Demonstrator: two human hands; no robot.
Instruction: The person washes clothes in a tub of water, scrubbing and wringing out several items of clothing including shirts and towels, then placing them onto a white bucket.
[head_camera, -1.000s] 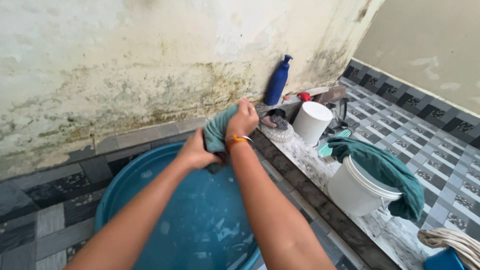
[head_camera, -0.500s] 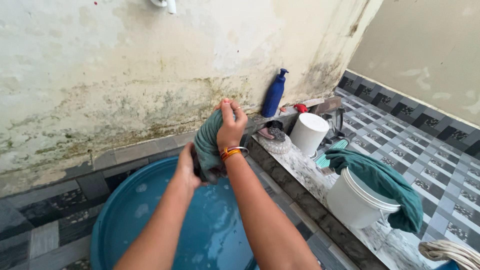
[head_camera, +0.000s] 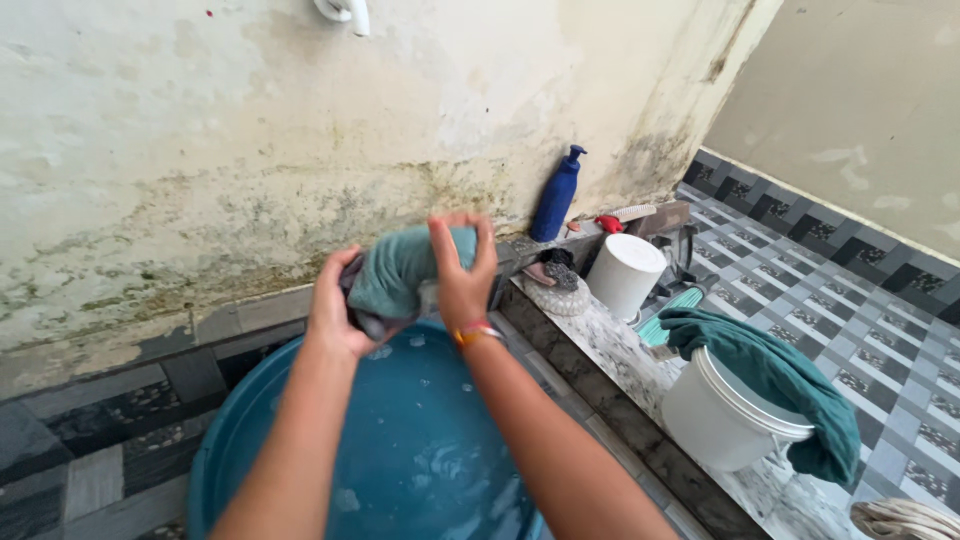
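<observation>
Centre frame, above a blue tub (head_camera: 250, 440) of water, the left hand (head_camera: 335, 310) and right hand (head_camera: 462, 280) both clench a wet teal cloth (head_camera: 395, 275), wringing it. Twisting off-centre could send drips onto the marble ledge (head_camera: 610, 340) at right.

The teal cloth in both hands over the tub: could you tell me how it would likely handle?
The cloth is bunched between the left hand and right hand, so probably floppy. Held above the water-filled tub, it is likely wet, heavy and may drip.
</observation>
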